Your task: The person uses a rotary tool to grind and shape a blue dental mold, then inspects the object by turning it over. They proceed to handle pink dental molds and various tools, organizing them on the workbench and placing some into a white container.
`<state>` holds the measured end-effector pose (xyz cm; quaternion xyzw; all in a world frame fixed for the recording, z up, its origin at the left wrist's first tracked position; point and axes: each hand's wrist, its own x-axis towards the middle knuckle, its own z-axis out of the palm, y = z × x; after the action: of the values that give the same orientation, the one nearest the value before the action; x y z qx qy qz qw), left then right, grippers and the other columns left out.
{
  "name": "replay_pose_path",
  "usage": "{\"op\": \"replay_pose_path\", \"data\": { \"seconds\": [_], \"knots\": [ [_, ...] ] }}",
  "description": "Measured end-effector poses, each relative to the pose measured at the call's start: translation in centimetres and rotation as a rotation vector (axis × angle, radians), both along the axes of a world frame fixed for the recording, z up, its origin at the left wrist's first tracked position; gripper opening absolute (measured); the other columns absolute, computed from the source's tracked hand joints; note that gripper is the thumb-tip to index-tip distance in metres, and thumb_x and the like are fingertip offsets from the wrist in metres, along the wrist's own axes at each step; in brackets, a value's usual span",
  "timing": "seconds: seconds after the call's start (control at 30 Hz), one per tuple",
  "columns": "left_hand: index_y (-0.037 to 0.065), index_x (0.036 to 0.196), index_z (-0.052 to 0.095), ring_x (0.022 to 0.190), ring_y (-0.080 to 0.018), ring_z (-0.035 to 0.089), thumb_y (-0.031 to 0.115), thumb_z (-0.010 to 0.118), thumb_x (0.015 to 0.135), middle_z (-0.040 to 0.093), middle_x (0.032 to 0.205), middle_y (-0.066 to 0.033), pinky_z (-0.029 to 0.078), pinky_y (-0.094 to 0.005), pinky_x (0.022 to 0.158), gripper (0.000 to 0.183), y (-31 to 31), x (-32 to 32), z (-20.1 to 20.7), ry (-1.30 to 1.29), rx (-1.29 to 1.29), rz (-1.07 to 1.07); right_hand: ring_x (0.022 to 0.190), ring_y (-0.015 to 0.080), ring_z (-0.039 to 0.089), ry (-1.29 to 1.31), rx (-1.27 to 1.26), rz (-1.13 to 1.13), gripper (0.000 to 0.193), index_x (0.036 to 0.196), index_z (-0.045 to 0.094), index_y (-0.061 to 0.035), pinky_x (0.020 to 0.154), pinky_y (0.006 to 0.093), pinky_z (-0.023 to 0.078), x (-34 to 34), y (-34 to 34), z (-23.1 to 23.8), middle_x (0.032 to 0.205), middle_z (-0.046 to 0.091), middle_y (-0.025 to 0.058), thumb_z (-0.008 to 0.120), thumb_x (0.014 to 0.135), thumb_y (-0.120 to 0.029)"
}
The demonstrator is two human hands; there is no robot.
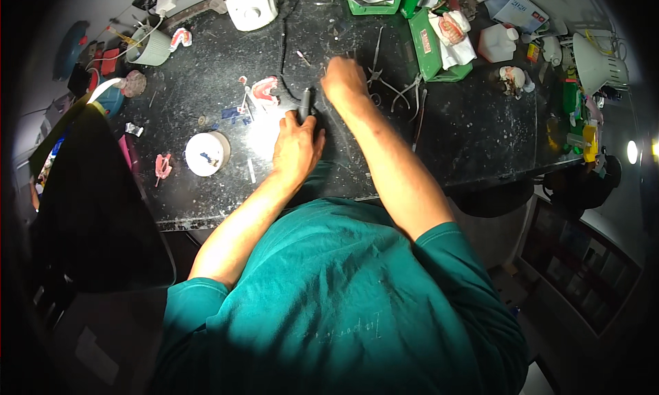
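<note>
My left hand (296, 148) is closed around a dark, pen-shaped rotary handpiece (305, 101) that points away from me over the black bench. To its right, farther from me, my right hand (344, 80) is curled with its fingers bunched together. Whatever those fingers may hold is too small or hidden. Left of the handpiece lies a pink and white denture-like dental piece (264, 91), beside a bright patch of lamp light. A small bur-like bit (303, 57) lies farther back. Metal pliers (375, 74) lie just right of my right hand.
A black cord (283, 45) runs back near a white control box (251, 6). At left stand a round white tub (207, 153) and a pink dental piece (163, 166). Green bins (427, 52) are at the back right, near a white jug (498, 42).
</note>
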<state>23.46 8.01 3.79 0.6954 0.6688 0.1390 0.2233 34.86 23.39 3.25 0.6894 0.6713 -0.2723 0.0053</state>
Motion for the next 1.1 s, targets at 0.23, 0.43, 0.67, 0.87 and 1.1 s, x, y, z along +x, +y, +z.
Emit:
{"op": "replay_pose_path", "data": {
  "seconds": [0.23, 0.43, 0.67, 0.87, 1.1],
  "knots": [
    [0.007, 0.128, 0.061, 0.121, -0.0448, 0.053, 0.018, 0.072, 0.088, 0.051, 0.135, -0.0296, 0.049, -0.0493, 0.099, 0.043, -2.9, -2.8, 1.9, -0.099, 0.165, -0.122, 0.115, 0.0370, 0.068, -0.067, -0.096, 0.023, 0.034, 0.113, 0.075, -0.0048, 0.098, 0.0452, 0.055, -0.2, 0.8, 2.2, 0.118, 0.071, 0.0228, 0.074, 0.086, -0.025],
    [0.002, 0.135, 0.054, 0.124, -0.0413, 0.050, 0.019, 0.080, 0.079, 0.052, 0.134, -0.0245, 0.041, -0.0500, 0.106, 0.064, -10.4, -9.8, 2.1, 0.088, 0.432, 0.208, 0.112, 0.0356, 0.070, -0.174, 0.047, 0.267, 0.041, 0.112, 0.075, -0.0064, 0.096, 0.0436, 0.056, -1.0, -1.3, 0.9, 0.115, 0.073, 0.0200, 0.079, 0.083, -0.036],
    [0.002, 0.142, 0.050, 0.129, -0.0378, 0.049, 0.046, 0.089, 0.068, 0.055, 0.139, -0.0199, 0.037, -0.0506, 0.109, 0.094, -7.3, -16.6, 1.0, 0.154, 0.200, 0.519, 0.111, 0.0385, 0.069, -0.147, 0.127, 0.280, 0.030, 0.108, 0.076, -0.0036, 0.096, 0.0462, 0.056, -0.3, -1.1, 0.5, 0.115, 0.072, 0.0235, 0.079, 0.086, -0.024],
    [0.007, 0.138, 0.053, 0.125, -0.0371, 0.049, 0.041, 0.090, 0.068, 0.055, 0.132, -0.0175, 0.039, -0.0532, 0.106, 0.086, -12.6, -17.6, 0.8, 0.131, 0.344, 0.848, 0.070, 0.0267, 0.074, -0.016, 0.155, 0.258, 0.015, 0.078, 0.076, 0.0006, 0.068, 0.0388, 0.059, 2.3, 3.3, -5.5, 0.075, 0.074, 0.0169, 0.083, 0.079, -0.012],
    [0.007, 0.143, 0.050, 0.122, -0.0384, 0.050, 0.028, 0.092, 0.068, 0.053, 0.135, -0.0169, 0.043, -0.0511, 0.105, 0.089, -20.1, -28.1, -1.0, 0.298, 0.431, 0.979, 0.052, 0.0186, 0.068, -0.020, -0.147, 0.258, 0.010, 0.078, 0.074, 0.0029, 0.048, 0.0334, 0.055, -0.7, 4.1, -2.5, 0.066, 0.071, 0.0123, 0.080, 0.079, -0.005]
  ]
}}
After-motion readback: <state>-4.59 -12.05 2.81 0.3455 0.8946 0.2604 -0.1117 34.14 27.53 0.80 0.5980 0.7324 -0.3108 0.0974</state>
